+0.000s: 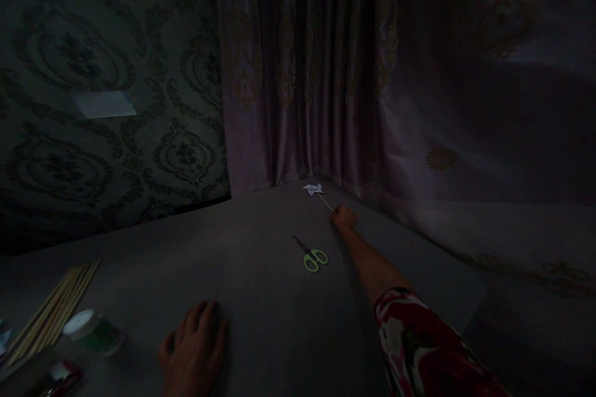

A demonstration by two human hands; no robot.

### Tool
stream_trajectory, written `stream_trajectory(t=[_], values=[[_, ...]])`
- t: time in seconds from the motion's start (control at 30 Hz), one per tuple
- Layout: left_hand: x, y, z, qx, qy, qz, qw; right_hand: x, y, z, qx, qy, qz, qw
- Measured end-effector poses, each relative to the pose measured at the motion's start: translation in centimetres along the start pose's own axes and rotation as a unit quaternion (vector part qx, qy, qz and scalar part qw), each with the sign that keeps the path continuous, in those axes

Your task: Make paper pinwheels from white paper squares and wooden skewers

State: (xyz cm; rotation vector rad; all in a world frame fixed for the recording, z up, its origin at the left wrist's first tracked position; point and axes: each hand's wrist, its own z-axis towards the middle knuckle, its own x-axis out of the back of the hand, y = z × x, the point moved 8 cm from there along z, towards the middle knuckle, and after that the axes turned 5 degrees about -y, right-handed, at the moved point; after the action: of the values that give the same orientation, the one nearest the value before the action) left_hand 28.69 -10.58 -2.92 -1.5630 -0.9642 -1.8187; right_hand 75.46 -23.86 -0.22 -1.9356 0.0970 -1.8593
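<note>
At the far corner of the table, my right hand [344, 218] is closed around the lower end of a thin stick that carries a white paper pinwheel [313, 189]. The pinwheel's head points away to the left, close to the curtain. My left hand [194, 347] lies palm down on the grey tabletop [261, 298] near the front edge of the view, fingers a little apart, holding nothing. Between the two hands lies a pair of scissors [313, 257] with light green handles, its blades pointing to the far left.
A bundle of thin wooden sticks [58, 307] lies at the left. Beside it is a small clear jar [95, 332] with a white lid and green contents. A dark red item [63, 378] sits at the lower left. Curtains [307, 74] and a patterned wall [116, 62] border the table.
</note>
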Motion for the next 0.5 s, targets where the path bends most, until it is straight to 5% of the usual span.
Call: stream_trajectory(t=[0.5], values=[[-0.29,-0.24,0.05,0.004,-0.009,0.011,1.0,-0.05,0.73,-0.06,-0.033,0.02,0.043,0.998]])
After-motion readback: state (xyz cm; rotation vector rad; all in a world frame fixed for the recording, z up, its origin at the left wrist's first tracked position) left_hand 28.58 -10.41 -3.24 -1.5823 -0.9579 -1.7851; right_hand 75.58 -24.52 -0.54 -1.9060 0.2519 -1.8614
